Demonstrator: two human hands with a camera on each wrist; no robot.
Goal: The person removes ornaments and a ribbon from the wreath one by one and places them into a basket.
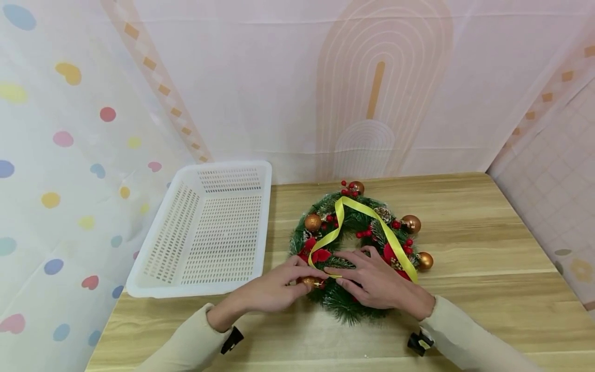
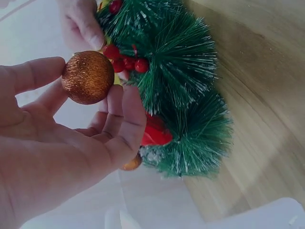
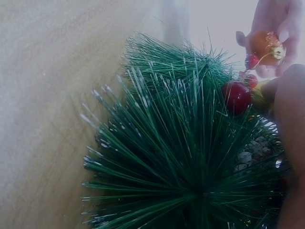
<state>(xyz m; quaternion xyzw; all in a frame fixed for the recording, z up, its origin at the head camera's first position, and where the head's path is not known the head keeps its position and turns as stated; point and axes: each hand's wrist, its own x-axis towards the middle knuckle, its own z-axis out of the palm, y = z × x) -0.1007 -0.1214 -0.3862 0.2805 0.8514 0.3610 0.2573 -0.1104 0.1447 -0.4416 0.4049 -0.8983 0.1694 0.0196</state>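
A green Christmas wreath [image 1: 350, 305] with red berries, pinecones and red flowers lies on the wooden table. A yellow ribbon [image 1: 392, 238] loops over its top, and its ends run down both sides. At the wreath's near left edge, my left hand [image 1: 281, 287] holds a glittery orange ball ornament [image 2: 88, 77] between thumb and fingers. My right hand [image 1: 372, 279] reaches across the near part of the wreath. Its thumb and forefinger pinch the ribbon close to the left fingertips. In the right wrist view, pine needles [image 3: 176, 157] fill the middle and the ribbon is mostly hidden.
A white perforated plastic basket [image 1: 200, 287] stands left of the wreath. Copper ball ornaments [image 1: 411, 223] stick out on the wreath's right side. Behind the wooden table [image 1: 502, 258] hangs a patterned cloth backdrop [image 1: 279, 93].
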